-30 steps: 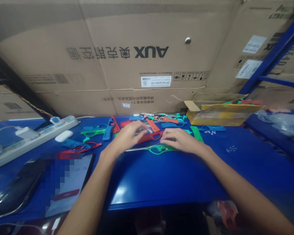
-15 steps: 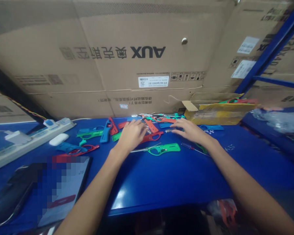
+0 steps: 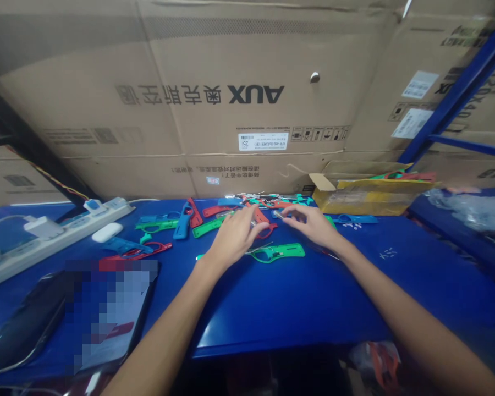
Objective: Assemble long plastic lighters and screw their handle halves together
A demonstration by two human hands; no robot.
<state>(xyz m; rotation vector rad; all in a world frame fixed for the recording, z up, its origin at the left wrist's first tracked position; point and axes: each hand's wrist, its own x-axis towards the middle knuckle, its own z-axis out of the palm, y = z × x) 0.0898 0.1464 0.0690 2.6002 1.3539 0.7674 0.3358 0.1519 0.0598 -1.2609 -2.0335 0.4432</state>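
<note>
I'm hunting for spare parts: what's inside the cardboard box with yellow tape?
Green and red plastic pieces show at the top of the box; its front wall hides whatever lies deeper.

From my far seat, with the clock centred in the head view, I see the right hand [image 3: 309, 223] at four o'clock, pinching a small metal part [image 3: 278, 215]. The left hand [image 3: 236, 234] is near six. A green handle [image 3: 291, 251] lies at five, a taped box [image 3: 365, 199] at three.

Glossy blue tabletop [image 3: 247, 308], matt cardboard [image 3: 198, 49], seemingly plastic green casing [image 3: 291, 251]
</note>
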